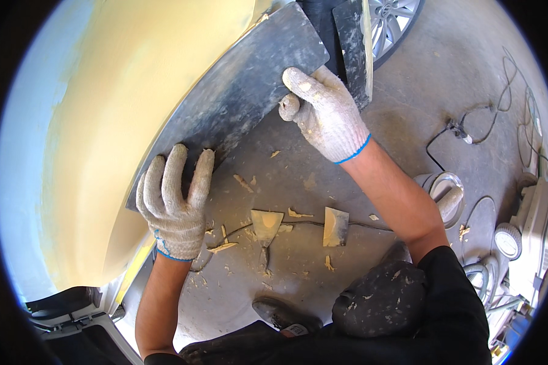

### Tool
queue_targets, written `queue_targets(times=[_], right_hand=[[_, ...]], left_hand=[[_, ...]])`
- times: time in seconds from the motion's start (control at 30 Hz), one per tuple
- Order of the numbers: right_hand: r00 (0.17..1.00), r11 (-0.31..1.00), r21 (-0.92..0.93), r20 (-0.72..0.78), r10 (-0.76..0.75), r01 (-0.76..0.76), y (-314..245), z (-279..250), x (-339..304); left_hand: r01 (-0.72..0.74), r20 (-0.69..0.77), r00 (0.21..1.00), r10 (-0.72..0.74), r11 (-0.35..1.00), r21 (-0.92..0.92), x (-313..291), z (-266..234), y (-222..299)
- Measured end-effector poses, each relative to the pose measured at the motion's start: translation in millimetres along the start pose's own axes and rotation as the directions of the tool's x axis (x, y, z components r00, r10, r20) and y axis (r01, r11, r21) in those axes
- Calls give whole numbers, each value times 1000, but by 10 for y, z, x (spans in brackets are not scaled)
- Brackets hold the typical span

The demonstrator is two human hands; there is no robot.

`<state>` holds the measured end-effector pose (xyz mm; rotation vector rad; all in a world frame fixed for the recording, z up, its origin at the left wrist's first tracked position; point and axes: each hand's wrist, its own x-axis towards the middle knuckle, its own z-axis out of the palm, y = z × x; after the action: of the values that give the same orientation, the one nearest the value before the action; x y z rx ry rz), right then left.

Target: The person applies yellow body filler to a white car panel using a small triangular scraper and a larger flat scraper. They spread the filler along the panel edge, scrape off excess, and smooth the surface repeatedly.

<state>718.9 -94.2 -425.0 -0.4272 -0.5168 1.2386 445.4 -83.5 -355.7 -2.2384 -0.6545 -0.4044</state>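
Grey concrete floor (408,140) below; right white-gloved hand (330,115) grasps long dark-grey flat sheet (243,79) against yellow-coated car panel (140,79); left white-gloved hand (175,204) overlies it, grip indeterminable.

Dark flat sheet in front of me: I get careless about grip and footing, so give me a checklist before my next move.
1. Both hands gloved: ok; the left hand and right hand wear knit gloves.
2. Right hand on the dark flat sheet: ok, at its edge.
3. Left hand's grip firm: cannot tell; its fingers lie against the sheet.
4. Floor free of scraps: not ok; yellow scraps lie about.
5. Handled spreader and rectangular spreader off the floor: not ok.
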Motion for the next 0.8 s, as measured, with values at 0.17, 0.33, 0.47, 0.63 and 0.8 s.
queue_targets(times=[0.17, 0.33, 0.47, 0.63, 0.8], right_hand=[[999, 1000, 10, -35, 12, -11, 28, -3, 12], [1000, 1000, 15, 13, 1, -2, 36, -29, 26], [1000, 1000, 27, 18, 8, -8, 26, -36, 29], [1000, 999, 39, 14, -10, 9, 33, -16, 33], [999, 999, 31, 38, -20, 18, 59, -12, 64]], left_hand=[[4, -18, 1000, -4, 1000, -19, 14, 7, -13], [4, -21, 1000, -4, 1000, -10, 14, 10, -14], [-3, -22, 1000, 3, 1000, -3, 26, 9, -17], [-9, -33, 999, 9, 1000, 1, 37, 20, -38], [-6, -49, 999, 7, 1000, 24, 48, 27, -57]])
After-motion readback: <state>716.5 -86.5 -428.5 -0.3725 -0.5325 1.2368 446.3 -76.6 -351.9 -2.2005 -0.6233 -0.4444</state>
